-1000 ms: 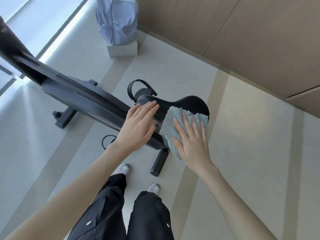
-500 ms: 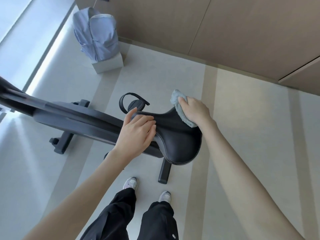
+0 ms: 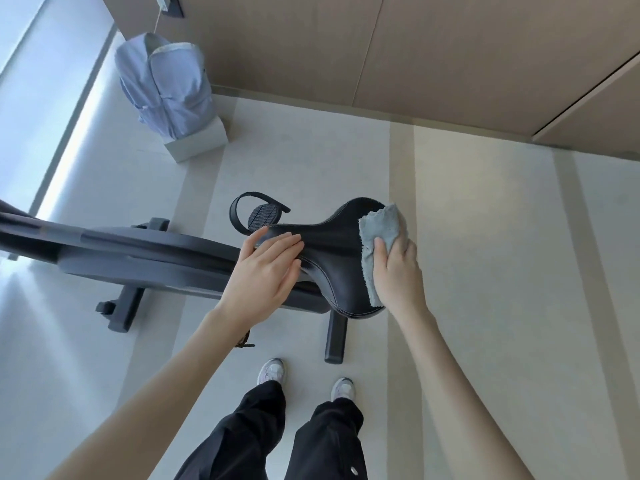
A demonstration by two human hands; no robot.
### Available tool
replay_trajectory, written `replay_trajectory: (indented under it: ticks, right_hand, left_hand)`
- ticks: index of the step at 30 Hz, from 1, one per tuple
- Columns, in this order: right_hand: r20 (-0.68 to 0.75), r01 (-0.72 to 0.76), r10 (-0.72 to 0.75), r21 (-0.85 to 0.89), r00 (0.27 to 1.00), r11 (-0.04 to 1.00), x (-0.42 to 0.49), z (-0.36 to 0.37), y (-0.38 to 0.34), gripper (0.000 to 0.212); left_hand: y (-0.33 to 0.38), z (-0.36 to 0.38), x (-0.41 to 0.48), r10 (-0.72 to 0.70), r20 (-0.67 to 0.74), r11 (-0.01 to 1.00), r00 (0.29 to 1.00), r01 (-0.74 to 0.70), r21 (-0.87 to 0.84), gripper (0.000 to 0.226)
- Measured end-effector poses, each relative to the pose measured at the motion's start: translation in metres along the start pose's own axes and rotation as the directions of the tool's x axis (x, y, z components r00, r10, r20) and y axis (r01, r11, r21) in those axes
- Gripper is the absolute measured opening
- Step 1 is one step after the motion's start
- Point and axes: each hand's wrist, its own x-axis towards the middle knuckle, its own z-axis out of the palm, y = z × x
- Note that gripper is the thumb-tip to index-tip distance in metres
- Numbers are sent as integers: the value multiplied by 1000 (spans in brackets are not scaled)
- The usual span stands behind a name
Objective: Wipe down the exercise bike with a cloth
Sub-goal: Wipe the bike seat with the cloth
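Observation:
The dark grey exercise bike [image 3: 145,261] stretches from the left edge to the middle, and its black saddle [image 3: 332,258] lies right below me. My left hand [image 3: 266,275] rests flat on the saddle's narrow nose, fingers spread. My right hand [image 3: 398,275] presses a light blue cloth [image 3: 379,233] against the saddle's wide right rear edge. The cloth hangs over the rim and hides part of it. A black pedal with a strap [image 3: 259,214] shows just beyond the saddle.
A pale blue shirt draped over a small white block [image 3: 166,91] stands at the back left by the tan wall [image 3: 415,46]. The bike's floor stabilisers [image 3: 121,313] [image 3: 336,337] stick out toward me. My feet [image 3: 304,375] stand just behind the saddle.
My right hand slid the cloth from the saddle's far edge back along its right side toward me. My left hand stayed on the saddle's nose. The view tilted forward a little.

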Motion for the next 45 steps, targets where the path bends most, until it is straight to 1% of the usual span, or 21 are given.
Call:
replay_trajectory:
  ticks: [2, 4, 6, 8, 9, 11, 14, 15, 17, 19, 21, 25, 27, 29, 32, 34, 36, 39, 42, 44, 45]
  right_hand:
    - [-55, -1, 4, 49, 998, 999, -20, 5, 5, 54]
    - [-128, 18, 0, 139, 992, 990, -41, 13, 6, 53]
    - [-170, 28, 10, 220, 985, 975, -63, 23, 3, 55]
    - [-187, 34, 4, 199, 982, 979, -80, 35, -2, 58]
    - [-200, 46, -19, 135, 980, 990, -87, 41, -3, 58]
    - [-218, 95, -109, -72, 970, 993, -93, 48, -2, 59]
    - [-188, 146, -228, -371, 955, 917, -91, 48, 2, 60]
    - [-153, 188, -284, -457, 946, 870, -88, 47, 2, 61]
    - [-24, 326, -427, -606, 904, 726, -80, 45, -3, 62]
    - [118, 459, -522, -662, 845, 593, -68, 44, -15, 64]
    - [205, 537, -557, -652, 805, 536, -50, 42, -31, 64]
    - [341, 632, -547, -563, 765, 532, -10, 34, -56, 60]
    - [369, 621, -504, -547, 781, 561, 11, 26, -56, 60]
    - [352, 570, -450, -555, 821, 605, 34, 16, -47, 57]
    - [350, 490, -350, -514, 869, 704, 67, 2, -34, 58]
    - [361, 453, -307, -451, 881, 769, 85, 2, -36, 58]
    - [381, 451, -298, -420, 875, 787, 97, 5, -45, 54]
    - [440, 502, -305, -454, 845, 736, 101, 11, -64, 48]
    - [525, 608, -347, -484, 777, 629, 92, 25, -81, 56]
    - [570, 676, -399, -434, 718, 595, 80, 35, -91, 59]
    - [574, 690, -424, -392, 700, 608, 74, 39, -95, 60]
  left_hand:
    - [0, -2, -2, -7, 3, 1000, 1000, 7, -17, 34]
    - [-1, -6, -4, -32, 0, 999, 999, 32, -37, 36]
    - [-4, -12, -8, -68, -1, 996, 998, 68, -53, 37]
    - [-8, -18, -12, -103, 9, 992, 995, 104, -67, 40]
    - [-10, -22, -14, -118, 14, 990, 993, 119, -73, 41]
    - [-15, -27, -19, -137, 17, 987, 990, 138, -77, 41]
    - [-23, -33, -26, -157, 36, 984, 987, 160, -75, 41]
    - [-25, -34, -28, -164, 42, 983, 986, 166, -74, 41]
    - [-29, -34, -32, -174, 50, 982, 983, 177, -71, 41]
    - [-33, -35, -35, -193, 53, 977, 980, 197, -76, 42]
    - [-36, -36, -36, -212, 44, 973, 976, 215, -84, 42]
    - [-38, -36, -35, -221, 39, 971, 975, 224, -83, 42]
    - [-36, -34, -34, -217, 40, 972, 975, 219, -82, 41]
    - [-34, -32, -32, -200, 36, 977, 979, 202, -73, 40]
    - [-27, -23, -30, -150, 65, 987, 987, 152, -41, 40]
    - [-23, -17, -30, -141, 91, 989, 986, 144, -30, 41]
    - [-21, -14, -30, -147, 103, 988, 984, 150, -24, 42]
    - [-24, -13, -33, -155, 114, 987, 981, 159, -33, 42]
    - [-31, -19, -38, -198, 89, 978, 976, 203, -56, 41]
    - [-37, -25, -43, -251, 52, 965, 967, 255, -70, 42]
    - [-40, -29, -46, -279, 33, 957, 960, 281, -76, 42]
